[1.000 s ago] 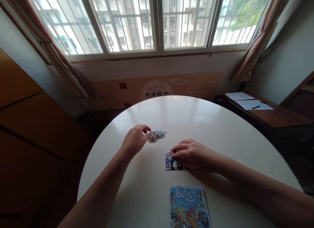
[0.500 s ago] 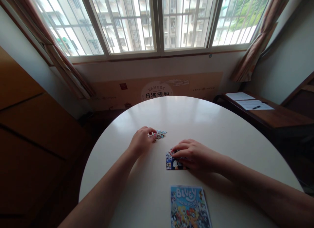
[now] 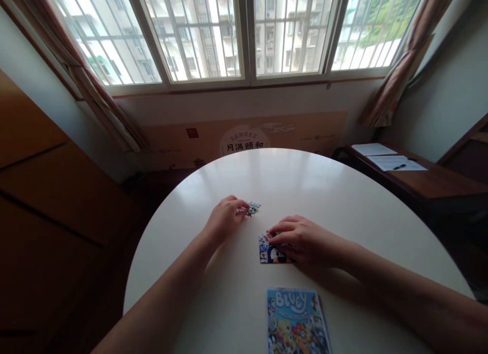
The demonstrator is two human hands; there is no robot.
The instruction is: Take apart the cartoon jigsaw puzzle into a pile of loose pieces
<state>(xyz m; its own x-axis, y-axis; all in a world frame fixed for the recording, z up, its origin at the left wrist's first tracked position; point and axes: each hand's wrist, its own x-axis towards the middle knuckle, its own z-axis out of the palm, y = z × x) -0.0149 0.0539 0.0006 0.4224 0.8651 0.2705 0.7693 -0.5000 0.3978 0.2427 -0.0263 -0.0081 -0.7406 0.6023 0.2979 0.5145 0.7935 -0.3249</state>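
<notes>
My left hand (image 3: 224,219) rests on a small pile of loose puzzle pieces (image 3: 252,207) near the middle of the round white table (image 3: 305,186). Its fingers are curled down into the pile, and whether a piece is pinched between them is hidden. My right hand (image 3: 301,239) lies palm down on a partly joined block of puzzle pieces (image 3: 270,253), fingertips pressed on its top edge. A Bluey puzzle picture card (image 3: 295,321) lies flat at the near edge, in front of the joined block.
A dark wooden side table (image 3: 427,181) with papers (image 3: 392,162) and a pen stands at the right. A cardboard box (image 3: 244,138) leans under the window. A wooden cabinet (image 3: 49,201) fills the left side.
My left hand has moved right and down onto the loose pile, covering most of it, and its fingers have curled in. My right hand has stayed on the joined block.
</notes>
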